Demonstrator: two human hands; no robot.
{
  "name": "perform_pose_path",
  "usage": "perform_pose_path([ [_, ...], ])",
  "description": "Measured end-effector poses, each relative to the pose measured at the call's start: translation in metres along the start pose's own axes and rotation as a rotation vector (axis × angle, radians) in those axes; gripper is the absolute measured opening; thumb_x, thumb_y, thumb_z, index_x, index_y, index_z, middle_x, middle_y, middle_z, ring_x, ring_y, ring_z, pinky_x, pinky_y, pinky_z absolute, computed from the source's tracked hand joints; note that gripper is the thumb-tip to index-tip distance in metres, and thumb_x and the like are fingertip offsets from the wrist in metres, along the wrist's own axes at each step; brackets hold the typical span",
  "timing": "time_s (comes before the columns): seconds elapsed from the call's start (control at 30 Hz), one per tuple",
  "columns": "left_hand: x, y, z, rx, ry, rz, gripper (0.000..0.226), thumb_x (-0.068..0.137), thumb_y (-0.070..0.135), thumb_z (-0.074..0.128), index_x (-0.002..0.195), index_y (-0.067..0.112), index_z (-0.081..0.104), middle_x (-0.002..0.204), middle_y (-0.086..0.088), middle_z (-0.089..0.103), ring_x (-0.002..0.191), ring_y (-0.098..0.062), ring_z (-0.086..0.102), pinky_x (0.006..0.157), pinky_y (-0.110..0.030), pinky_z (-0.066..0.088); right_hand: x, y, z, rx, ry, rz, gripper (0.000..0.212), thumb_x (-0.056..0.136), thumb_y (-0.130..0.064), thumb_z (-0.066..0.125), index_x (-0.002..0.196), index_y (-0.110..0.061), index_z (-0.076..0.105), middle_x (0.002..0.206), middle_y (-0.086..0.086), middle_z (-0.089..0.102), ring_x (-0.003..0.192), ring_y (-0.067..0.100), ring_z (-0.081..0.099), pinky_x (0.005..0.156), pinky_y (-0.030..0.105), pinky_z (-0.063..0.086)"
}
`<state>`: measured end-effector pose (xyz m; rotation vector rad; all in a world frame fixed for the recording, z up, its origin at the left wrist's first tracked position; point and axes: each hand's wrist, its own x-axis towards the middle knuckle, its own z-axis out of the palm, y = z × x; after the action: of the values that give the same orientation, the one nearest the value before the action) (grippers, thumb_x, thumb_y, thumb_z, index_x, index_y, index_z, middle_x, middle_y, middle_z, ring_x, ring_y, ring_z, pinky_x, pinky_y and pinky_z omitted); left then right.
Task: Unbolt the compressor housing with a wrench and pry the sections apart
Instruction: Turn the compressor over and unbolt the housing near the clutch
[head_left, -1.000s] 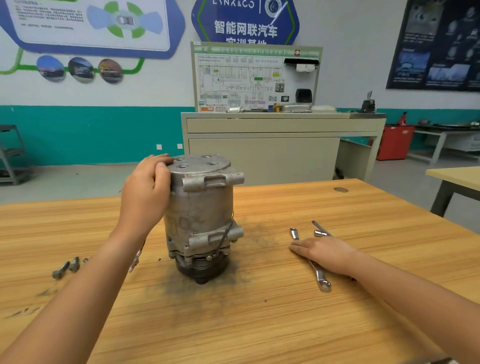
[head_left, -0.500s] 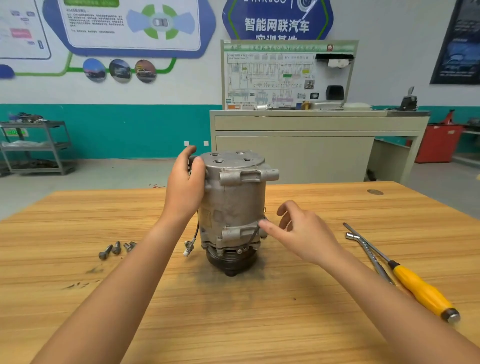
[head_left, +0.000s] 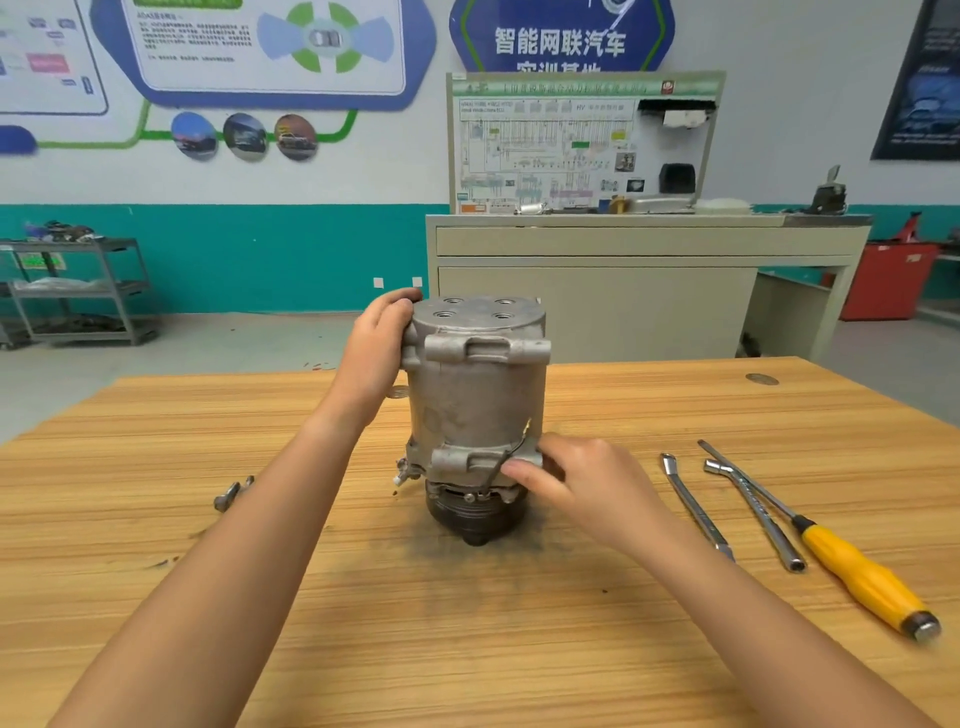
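Observation:
A grey metal compressor (head_left: 475, 400) stands upright on its black pulley (head_left: 475, 512) in the middle of the wooden table (head_left: 467, 623). My left hand (head_left: 376, 353) grips the upper left rim of its housing. My right hand (head_left: 576, 486) holds the lower right mounting lug, thumb and fingers curled round it. Two wrenches lie to the right, a flat one (head_left: 696, 506) and a socket wrench (head_left: 756, 519), untouched. A yellow-handled screwdriver (head_left: 857, 571) lies beside them.
Loose bolts (head_left: 231, 493) lie on the table to the left of my left arm. Dark grime marks the wood around the pulley. A beige bench (head_left: 644, 280) with a wiring board stands behind the table, a metal cart (head_left: 78, 291) at far left.
My right hand left the wrenches, crossed to the compressor and took hold of the lower right lug. My left hand stayed on the top rim. The camera view shifted to the left.

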<state>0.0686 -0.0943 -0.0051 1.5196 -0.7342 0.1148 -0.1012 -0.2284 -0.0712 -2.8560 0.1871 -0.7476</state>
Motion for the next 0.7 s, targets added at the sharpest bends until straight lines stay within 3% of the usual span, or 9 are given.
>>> perform_pose_path([
  [0.03, -0.004, 0.002, -0.001, 0.013, 0.008, 0.005, 0.033, 0.100, 0.020, 0.032, 0.125, 0.017, 0.053, 0.103, 0.010, 0.056, 0.094, 0.003, 0.052, 0.072, -0.002, 0.040, 0.000, 0.004, 0.001, 0.026, -0.011, 0.006, 0.044, 0.079, -0.069, 0.032, 0.061, -0.029, 0.031, 0.061, -0.012, 0.042, 0.062, 0.014, 0.045, 0.050, 0.026, 0.030],
  [0.1, -0.019, -0.001, -0.004, 0.025, 0.068, 0.036, 0.036, 0.100, 0.027, 0.037, 0.134, 0.019, 0.046, 0.114, 0.015, 0.052, 0.104, 0.005, 0.048, 0.076, 0.001, 0.036, 0.000, 0.010, 0.004, 0.093, 0.009, 0.032, 0.045, 0.072, -0.075, 0.030, 0.068, -0.032, 0.042, 0.069, -0.015, 0.046, 0.069, 0.010, 0.048, 0.056, 0.023, 0.036],
  [0.17, -0.048, -0.016, -0.007, -0.022, 0.217, 0.107, 0.039, 0.096, 0.033, 0.043, 0.135, 0.024, 0.041, 0.125, 0.017, 0.047, 0.115, 0.008, 0.045, 0.087, -0.002, 0.035, -0.001, 0.017, 0.011, 0.219, 0.020, 0.092, 0.068, 0.063, -0.083, 0.037, 0.102, -0.029, 0.052, 0.099, -0.019, 0.049, 0.093, 0.004, 0.049, 0.075, 0.022, 0.041],
  [0.23, -0.082, -0.037, -0.007, -0.074, 0.305, 0.101, 0.043, 0.087, 0.039, 0.047, 0.129, 0.028, 0.042, 0.124, 0.021, 0.049, 0.113, 0.013, 0.046, 0.090, -0.006, 0.039, 0.001, 0.024, 0.016, 0.377, -0.023, 0.143, 0.099, 0.052, -0.083, 0.052, 0.137, -0.041, 0.024, 0.134, -0.021, 0.031, 0.122, 0.000, 0.033, 0.097, 0.027, 0.033],
  [0.3, -0.102, -0.057, -0.002, -0.033, 0.182, -0.003, 0.049, 0.088, 0.037, 0.054, 0.133, 0.027, 0.039, 0.129, 0.019, 0.047, 0.118, 0.007, 0.045, 0.099, -0.021, 0.040, 0.007, 0.026, 0.018, 0.534, -0.106, 0.155, 0.116, 0.046, -0.077, 0.063, 0.136, -0.056, -0.007, 0.150, -0.021, 0.007, 0.135, 0.002, 0.015, 0.109, 0.035, 0.023],
  [0.37, -0.105, -0.070, 0.002, 0.030, 0.004, -0.089, 0.058, 0.091, 0.028, 0.058, 0.141, 0.026, 0.029, 0.141, 0.012, 0.039, 0.128, -0.002, 0.039, 0.108, -0.032, 0.035, 0.016, 0.025, 0.021, 0.640, -0.156, 0.135, 0.126, 0.043, -0.075, 0.069, 0.136, -0.054, -0.014, 0.152, -0.019, 0.008, 0.138, 0.004, 0.013, 0.112, 0.037, 0.021],
  [0.47, -0.092, -0.071, 0.001, 0.003, -0.148, -0.094, 0.079, 0.079, 0.041, 0.065, 0.145, 0.025, 0.025, 0.146, 0.009, 0.037, 0.130, -0.002, 0.038, 0.110, -0.031, 0.034, 0.026, 0.024, 0.025, 0.731, -0.159, 0.067, 0.124, 0.042, -0.077, 0.070, 0.132, -0.059, -0.013, 0.138, -0.037, 0.019, 0.130, -0.010, 0.023, 0.102, 0.013, 0.027],
  [0.53, -0.088, -0.073, -0.001, 0.003, -0.238, -0.049, 0.087, 0.065, 0.050, 0.065, 0.142, 0.032, 0.028, 0.140, 0.018, 0.043, 0.128, 0.000, 0.042, 0.105, -0.028, 0.040, 0.029, 0.023, 0.025, 0.775, -0.161, 0.036, 0.121, 0.045, -0.074, 0.073, 0.130, -0.059, -0.011, 0.136, -0.037, 0.020, 0.125, -0.018, 0.025, 0.093, 0.001, 0.027],
  [0.7, -0.084, -0.076, 0.000, 0.016, -0.289, 0.050, 0.082, 0.062, 0.045, 0.072, 0.131, 0.049, 0.028, 0.122, 0.037, 0.050, 0.114, 0.010, 0.050, 0.084, -0.006, 0.043, 0.029, 0.021, 0.025, 0.782, -0.165, 0.054, 0.127, 0.045, -0.074, 0.072, 0.135, -0.054, -0.015, 0.139, -0.030, 0.025, 0.127, -0.013, 0.028, 0.096, 0.006, 0.032],
])
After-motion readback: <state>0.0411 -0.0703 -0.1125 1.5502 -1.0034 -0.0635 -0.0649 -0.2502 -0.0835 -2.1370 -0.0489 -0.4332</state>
